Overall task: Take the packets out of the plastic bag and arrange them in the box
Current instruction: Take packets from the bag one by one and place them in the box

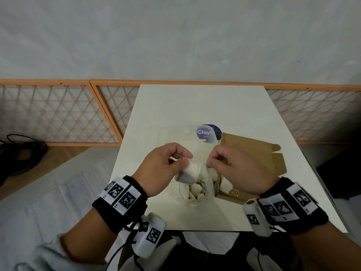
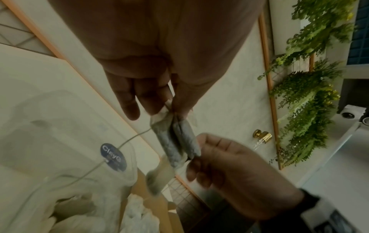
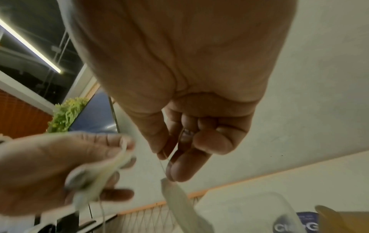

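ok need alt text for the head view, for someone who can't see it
Over a white table, the left hand pinches a small white paper packet while the right hand pinches something thin beside it. Below them lie a clear plastic bag of packets and an open brown cardboard box.

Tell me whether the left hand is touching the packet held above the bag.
Touching. The left wrist view shows the left hand pinching the top edge of the packet between thumb and fingers; the head view agrees.
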Demonstrator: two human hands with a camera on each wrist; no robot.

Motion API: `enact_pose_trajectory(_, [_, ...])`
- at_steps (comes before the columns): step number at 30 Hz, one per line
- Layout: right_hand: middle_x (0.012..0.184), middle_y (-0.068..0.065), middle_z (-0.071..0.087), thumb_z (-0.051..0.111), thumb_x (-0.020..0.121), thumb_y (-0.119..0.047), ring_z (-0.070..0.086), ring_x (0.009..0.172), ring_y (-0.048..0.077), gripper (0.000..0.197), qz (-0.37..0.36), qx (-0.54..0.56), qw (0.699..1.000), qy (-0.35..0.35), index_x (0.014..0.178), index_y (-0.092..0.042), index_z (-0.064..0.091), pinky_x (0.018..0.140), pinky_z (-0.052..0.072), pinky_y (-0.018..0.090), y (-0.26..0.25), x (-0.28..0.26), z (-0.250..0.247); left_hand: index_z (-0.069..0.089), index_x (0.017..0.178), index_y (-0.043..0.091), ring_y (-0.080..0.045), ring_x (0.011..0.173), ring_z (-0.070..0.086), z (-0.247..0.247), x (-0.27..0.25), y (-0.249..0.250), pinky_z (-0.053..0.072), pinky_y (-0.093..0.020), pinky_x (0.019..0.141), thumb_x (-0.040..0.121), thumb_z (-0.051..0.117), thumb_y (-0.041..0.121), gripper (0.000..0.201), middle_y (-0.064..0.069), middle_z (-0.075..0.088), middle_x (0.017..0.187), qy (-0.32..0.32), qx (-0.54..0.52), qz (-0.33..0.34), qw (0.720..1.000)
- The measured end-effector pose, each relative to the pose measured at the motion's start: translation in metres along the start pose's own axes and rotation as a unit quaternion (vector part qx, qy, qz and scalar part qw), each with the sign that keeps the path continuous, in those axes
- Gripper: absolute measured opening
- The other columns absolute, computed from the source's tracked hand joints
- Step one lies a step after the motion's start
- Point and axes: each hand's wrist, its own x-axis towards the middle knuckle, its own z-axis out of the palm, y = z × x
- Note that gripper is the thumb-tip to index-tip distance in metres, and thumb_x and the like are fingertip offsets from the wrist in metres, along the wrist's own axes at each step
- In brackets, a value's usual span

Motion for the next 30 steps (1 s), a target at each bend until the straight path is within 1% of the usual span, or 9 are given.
enact_pose_trajectory(4, [0.086, -0.013, 0.073, 0.062, 0.1, -0.025, 0.069, 0.076, 0.007, 0.013, -0.031, 0.057, 0.997, 0.035, 0.09, -0.024, 0.07, 0.07, 0.053, 0.021, -0.015, -0.007, -0.015, 0.069, 0.117, 0.027, -0.012, 0.077, 0.065, 0.007, -0.004, -0.008, 0.053, -0.028, 0.078, 0.094, 0.073, 0.01, 0.029, -0.002, 0.073, 0.09, -0.065, -0.046, -0.023, 0.997])
enact_pose_trajectory(9, [0.093, -0.008, 0.077, 0.062, 0.101, -0.026, 0.074, 0.078, 0.009, 0.012, -0.053, 0.095, 0.993, 0.043, 0.093, -0.022, 0.071, 0.076, 0.058, 0.032, -0.034, -0.014, -0.029, 0.038, 0.151, 0.031, -0.012, 0.086, 0.069, 0.018, -0.008, 0.001, 0.051, -0.028, 0.088, 0.09, 0.079, 0.009, 0.077, 0.0, 0.077, 0.091, -0.145, -0.095, -0.026, 0.984])
enact_pose_trajectory(11, [0.092, -0.007, 0.077, 0.061, 0.102, -0.026, 0.074, 0.079, 0.009, 0.013, -0.063, 0.097, 0.992, 0.041, 0.092, -0.023, 0.07, 0.072, 0.056, 0.028, -0.039, -0.017, -0.032, 0.051, 0.145, 0.028, -0.013, 0.084, 0.068, 0.021, -0.007, 0.007, 0.051, -0.028, 0.085, 0.09, 0.078, 0.009, 0.064, 0.001, 0.076, 0.09, -0.14, -0.101, -0.008, 0.985])
enact_pose_trajectory(13, [0.091, -0.008, 0.077, 0.061, 0.102, -0.026, 0.074, 0.079, 0.008, 0.013, -0.068, 0.099, 0.992, 0.047, 0.092, -0.022, 0.07, 0.069, 0.052, 0.02, -0.043, -0.02, -0.035, 0.07, 0.123, 0.02, -0.017, 0.084, 0.066, 0.021, -0.006, 0.013, 0.052, -0.033, 0.084, 0.09, 0.076, 0.012, 0.035, -0.003, 0.075, 0.09, -0.126, -0.112, 0.006, 0.986])
enact_pose_trajectory(16, [0.089, -0.011, 0.078, 0.062, 0.1, -0.029, 0.074, 0.077, 0.007, 0.014, -0.064, 0.106, 0.991, 0.056, 0.091, -0.021, 0.069, 0.067, 0.051, 0.016, -0.048, -0.025, -0.039, 0.076, 0.098, 0.016, -0.021, 0.084, 0.066, 0.021, -0.007, 0.018, 0.053, -0.041, 0.083, 0.092, 0.072, 0.013, 0.008, -0.012, 0.075, 0.091, -0.122, -0.112, 0.022, 0.986])
enact_pose_trajectory(19, [0.087, -0.01, 0.077, 0.063, 0.1, -0.031, 0.072, 0.075, 0.009, 0.015, -0.068, 0.103, 0.99, 0.062, 0.09, -0.021, 0.068, 0.07, 0.055, 0.023, -0.051, -0.03, -0.049, 0.072, 0.083, 0.023, -0.017, 0.075, 0.061, 0.021, -0.008, 0.02, 0.051, -0.038, 0.076, 0.094, 0.072, 0.016, 0.014, -0.003, 0.072, 0.082, -0.123, -0.071, 0.034, 0.989])
enact_pose_trajectory(24, [0.077, -0.005, 0.072, 0.063, 0.1, -0.03, 0.065, 0.068, 0.013, 0.013, -0.062, 0.089, 0.99, 0.087, 0.089, -0.022, 0.066, 0.07, 0.057, 0.035, -0.047, -0.026, -0.064, 0.076, 0.094, 0.018, -0.023, 0.081, 0.071, 0.024, -0.009, 0.021, 0.055, -0.036, 0.079, 0.091, 0.071, 0.021, 0.006, 0.004, 0.078, 0.09, -0.13, -0.04, 0.043, 0.99])
enact_pose_trajectory(26, [0.075, -0.002, 0.07, 0.065, 0.099, -0.028, 0.064, 0.07, 0.016, 0.013, -0.046, 0.097, 0.989, 0.105, 0.089, -0.021, 0.066, 0.07, 0.057, 0.038, -0.041, -0.021, -0.067, 0.078, 0.102, 0.018, -0.026, 0.095, 0.074, 0.024, -0.01, 0.022, 0.057, -0.038, 0.087, 0.091, 0.069, 0.021, 0.014, 0.001, 0.08, 0.098, -0.132, -0.044, 0.043, 0.989])
enact_pose_trajectory(30, [0.078, -0.004, 0.071, 0.065, 0.099, -0.032, 0.064, 0.071, 0.015, 0.013, -0.028, 0.087, 0.986, 0.14, 0.092, -0.022, 0.069, 0.073, 0.058, 0.043, -0.023, -0.012, -0.064, 0.079, 0.1, 0.019, -0.031, 0.095, 0.073, 0.023, -0.01, 0.023, 0.056, -0.045, 0.089, 0.085, 0.069, 0.027, 0.019, -0.005, 0.079, 0.095, -0.116, -0.034, 0.029, 0.992])
